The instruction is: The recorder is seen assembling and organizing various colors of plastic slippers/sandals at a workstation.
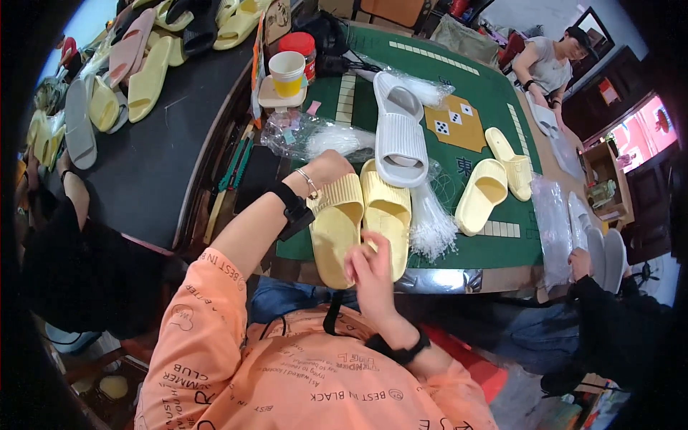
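A pair of pale yellow slippers with ribbed straps lies in front of me, heels over the table's near edge. My left hand is curled at the toe of the left yellow slipper, its fingertips hidden. Over the lower part of the pair, my right hand has its fingers bent and apart, with nothing visible in them. The right yellow slipper lies alongside. Beyond its toe, a light grey slipper rests, overlapping a bundle of thin white plastic ties.
Two more yellow slippers lie on the green table. A white and yellow cup stands by a red-lidded jar. A green cutter lies left. Co-workers handle slippers at far right and near right; many slippers cover the dark left table.
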Tool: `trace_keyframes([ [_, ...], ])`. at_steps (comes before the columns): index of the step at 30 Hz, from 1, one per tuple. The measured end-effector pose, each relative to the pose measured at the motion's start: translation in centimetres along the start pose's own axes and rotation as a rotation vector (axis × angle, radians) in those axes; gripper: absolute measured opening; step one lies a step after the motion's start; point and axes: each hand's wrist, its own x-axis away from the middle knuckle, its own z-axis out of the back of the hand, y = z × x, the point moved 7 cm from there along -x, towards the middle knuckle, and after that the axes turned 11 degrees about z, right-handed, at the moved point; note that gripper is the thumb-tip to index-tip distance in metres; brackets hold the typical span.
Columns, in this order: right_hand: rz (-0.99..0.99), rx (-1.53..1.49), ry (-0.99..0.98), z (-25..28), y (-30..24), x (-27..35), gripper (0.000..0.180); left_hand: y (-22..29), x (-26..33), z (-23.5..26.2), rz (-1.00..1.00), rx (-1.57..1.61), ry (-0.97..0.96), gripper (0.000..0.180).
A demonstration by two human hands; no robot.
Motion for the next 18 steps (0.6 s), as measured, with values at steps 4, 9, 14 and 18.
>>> trace_keyframes([
  [4, 0.194, -0.256, -0.270, 1.4, -7.9, 3.7, 0.030, 1.0, 0.3, 2.1, 0.214, 0.190, 0.279, 0.012],
  [9, 0.443, 0.416, 0.018, 5.3, -10.5, 2.8, 0.020, 4.6, 0.1, 2.0, 0.055, 0.224, 0.211, 0.018],
  [14, 0.704, 0.867, 0.191, 6.3, -10.8, 0.1, 0.017, 7.1, 0.2, -0.1, -0.044, 0.055, 0.189, 0.023],
  [18, 0.005, 0.292, 0.197, 7.8, -3.6, -1.1, 0.019, 5.4, -0.2, -1.4, 0.017, -0.088, 0.164, 0.025],
])
